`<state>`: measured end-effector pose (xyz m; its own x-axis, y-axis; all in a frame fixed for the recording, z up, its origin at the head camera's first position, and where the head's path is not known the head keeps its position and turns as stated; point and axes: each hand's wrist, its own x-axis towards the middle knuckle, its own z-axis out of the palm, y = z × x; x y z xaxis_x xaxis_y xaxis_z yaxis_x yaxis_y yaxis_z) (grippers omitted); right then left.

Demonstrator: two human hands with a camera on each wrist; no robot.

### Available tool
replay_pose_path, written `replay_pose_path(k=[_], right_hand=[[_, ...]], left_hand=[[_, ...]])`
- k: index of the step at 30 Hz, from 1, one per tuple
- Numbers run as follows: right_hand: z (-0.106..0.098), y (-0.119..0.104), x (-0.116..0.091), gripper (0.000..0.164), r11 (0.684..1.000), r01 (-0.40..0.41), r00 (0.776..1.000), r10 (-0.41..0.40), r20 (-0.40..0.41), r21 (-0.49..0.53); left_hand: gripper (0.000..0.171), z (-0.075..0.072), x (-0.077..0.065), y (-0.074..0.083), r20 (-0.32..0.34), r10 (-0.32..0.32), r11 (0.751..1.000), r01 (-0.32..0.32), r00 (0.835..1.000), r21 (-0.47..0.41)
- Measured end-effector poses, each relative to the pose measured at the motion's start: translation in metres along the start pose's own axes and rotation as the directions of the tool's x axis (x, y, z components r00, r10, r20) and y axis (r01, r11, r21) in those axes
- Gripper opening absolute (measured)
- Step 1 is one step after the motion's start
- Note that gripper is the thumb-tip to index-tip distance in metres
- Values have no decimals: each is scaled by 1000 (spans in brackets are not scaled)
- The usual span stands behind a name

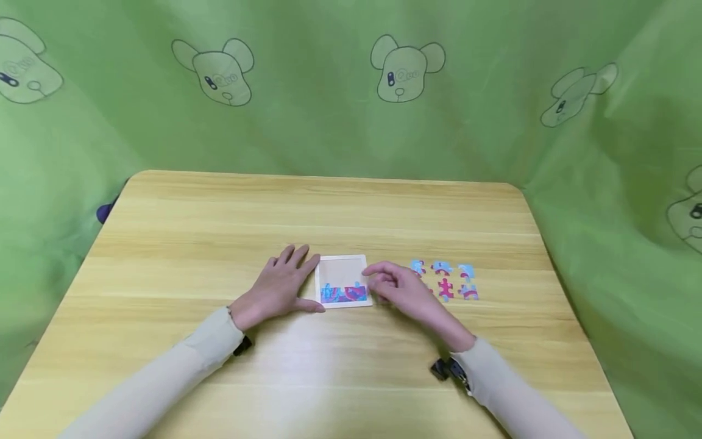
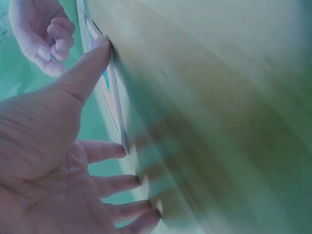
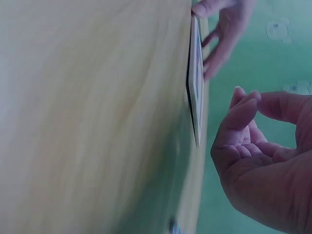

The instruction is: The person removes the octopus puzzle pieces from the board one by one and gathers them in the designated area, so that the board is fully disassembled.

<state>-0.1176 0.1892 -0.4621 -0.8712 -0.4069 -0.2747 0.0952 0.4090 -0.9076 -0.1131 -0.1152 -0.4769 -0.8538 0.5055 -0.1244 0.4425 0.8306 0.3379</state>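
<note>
A small square wooden puzzle tray (image 1: 368, 277) lies mid-table. Joined blue, purple and pink puzzle pieces (image 1: 342, 295) fill the side nearest me; the far part shows bare board. Along the tray's left edge rests my left hand (image 1: 278, 285), fingers spread; its thumb (image 2: 95, 58) and index finger touch the rim. My right hand (image 1: 406, 291) hovers by the right edge, fingers loosely bent, with thumb and index tips close together in the right wrist view and no piece showing between them. To its right lie loose puzzle pieces (image 1: 445, 288) in two rows, some partly hidden behind that hand.
Under everything is a light wood-grain table (image 1: 307, 210) with rounded far corners. Green curtains (image 1: 318, 122) printed with cartoon animal heads hang behind it and at both sides. Something dark purple (image 1: 103, 213) pokes out beyond the left table edge.
</note>
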Motion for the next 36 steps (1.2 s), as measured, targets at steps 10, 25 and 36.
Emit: replay_pose_path(k=[10,25,36], right_hand=[[34,-8,30,30,997,31,991,-21,132,-76],[49,-14,41,28,932,182,974,-128,185,-313],[56,-19,41,31,919,139,985,-89,147,-370]], left_hand=[[111,0,0,-1,5,-7,1000,7,1000,11],[110,2,-1,-2,-8,-1,1000,1,1000,30],[109,3,-2,-3,-21,14,999,-14,1000,39]])
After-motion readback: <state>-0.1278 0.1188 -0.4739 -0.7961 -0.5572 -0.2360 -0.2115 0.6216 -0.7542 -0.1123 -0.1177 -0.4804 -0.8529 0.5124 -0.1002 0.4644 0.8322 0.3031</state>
